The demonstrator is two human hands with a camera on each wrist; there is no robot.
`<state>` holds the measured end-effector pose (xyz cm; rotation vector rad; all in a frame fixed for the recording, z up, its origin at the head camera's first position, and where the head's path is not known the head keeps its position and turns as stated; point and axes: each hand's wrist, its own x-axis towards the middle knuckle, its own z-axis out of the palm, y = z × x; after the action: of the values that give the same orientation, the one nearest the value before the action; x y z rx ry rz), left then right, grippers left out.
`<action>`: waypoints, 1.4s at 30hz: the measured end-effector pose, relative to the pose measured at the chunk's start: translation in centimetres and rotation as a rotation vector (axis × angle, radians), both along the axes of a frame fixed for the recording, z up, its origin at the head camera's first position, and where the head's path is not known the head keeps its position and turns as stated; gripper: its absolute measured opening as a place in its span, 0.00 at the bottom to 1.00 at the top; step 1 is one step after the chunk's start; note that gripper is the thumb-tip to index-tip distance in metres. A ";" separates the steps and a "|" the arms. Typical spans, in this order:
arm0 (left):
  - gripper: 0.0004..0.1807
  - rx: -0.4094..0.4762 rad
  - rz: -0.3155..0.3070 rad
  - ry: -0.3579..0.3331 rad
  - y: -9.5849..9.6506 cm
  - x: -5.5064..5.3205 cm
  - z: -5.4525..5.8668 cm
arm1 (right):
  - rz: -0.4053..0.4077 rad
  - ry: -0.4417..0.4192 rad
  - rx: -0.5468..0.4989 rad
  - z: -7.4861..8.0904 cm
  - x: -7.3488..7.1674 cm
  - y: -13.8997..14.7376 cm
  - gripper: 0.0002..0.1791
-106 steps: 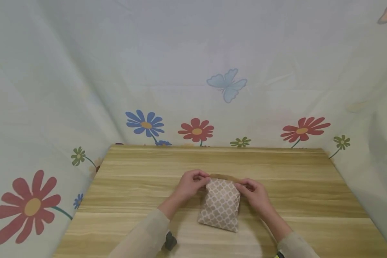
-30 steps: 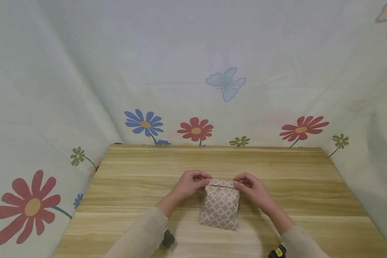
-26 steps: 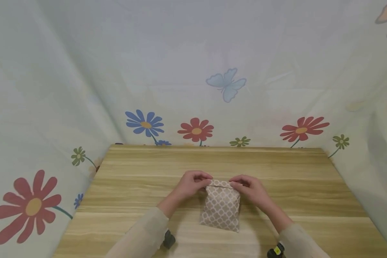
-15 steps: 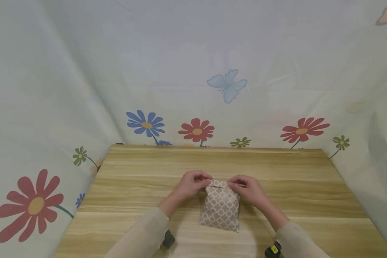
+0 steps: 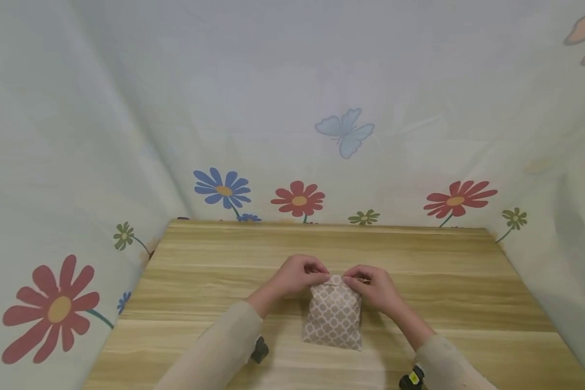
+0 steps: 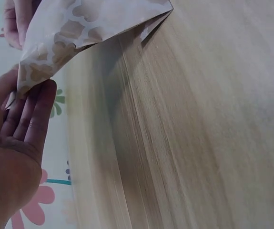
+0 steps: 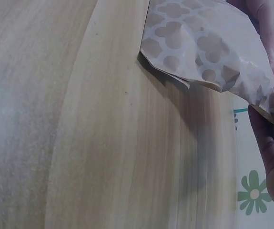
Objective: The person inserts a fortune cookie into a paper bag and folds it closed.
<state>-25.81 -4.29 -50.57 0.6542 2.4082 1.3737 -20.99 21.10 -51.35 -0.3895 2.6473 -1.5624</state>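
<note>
A small paper bag (image 5: 335,317) with a beige and white lattice pattern stands on the wooden table, its top edge folded over toward the person. My left hand (image 5: 297,274) pinches the left part of the fold between thumb and fingers. At the fold's right part, my right hand (image 5: 374,287) pinches in the same way, so only a short strip of fold shows between the two thumbs. In the left wrist view the bag (image 6: 98,19) slants up from the left hand (image 6: 17,152). The right wrist view shows the bag's (image 7: 189,43) lower corner lifted slightly off the wood.
The wooden table (image 5: 214,254) runs back to a pale cloth backdrop (image 5: 253,97) printed with flowers and a butterfly. Dark devices hang under both wrists, the left one (image 5: 260,350) and the right one (image 5: 412,378) with a yellow patch.
The bag's top, with its tan inner edge showing earlier, has been folded down over the front. Both hands have slid inward along the fold, closer together.
</note>
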 end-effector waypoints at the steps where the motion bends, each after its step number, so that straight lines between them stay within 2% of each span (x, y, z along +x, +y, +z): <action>1: 0.04 -0.004 0.001 0.001 0.0 -0.1 -0.1 | 0.002 0.001 0.002 0.0 0.0 0.0 0.04; 5: 0.04 -0.009 -0.004 0.023 0.3 -0.2 -0.2 | 0.018 -0.009 0.022 0.1 -0.1 0.1 0.05; 11: 0.03 -0.011 -0.002 0.060 0.7 0.0 0.0 | 0.064 -0.048 0.106 0.5 -0.6 0.0 0.09; 14: 0.03 -0.011 -0.014 0.079 0.9 0.1 0.1 | 0.080 -0.026 0.120 0.5 -0.7 -0.2 0.07; 20: 0.03 -0.031 -0.029 0.077 0.7 0.1 -0.3 | 0.078 0.029 0.097 -0.1 -0.6 -0.4 0.03; 27: 0.03 -0.048 -0.040 0.119 0.4 0.2 -0.4 | 0.056 0.019 0.097 -0.3 -0.5 -0.1 0.04; 35: 0.04 -0.051 -0.015 0.140 0.3 0.4 -0.3 | 0.053 0.050 0.107 0.1 -0.2 0.5 0.04; 42: 0.02 -0.051 -0.009 0.141 0.0 0.4 -0.3 | -0.004 0.069 0.094 0.0 0.2 1.4 0.04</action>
<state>-25.45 -4.25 -50.87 0.7714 2.5372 1.2981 -20.83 22.51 -51.36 -0.4409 2.7613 -1.4450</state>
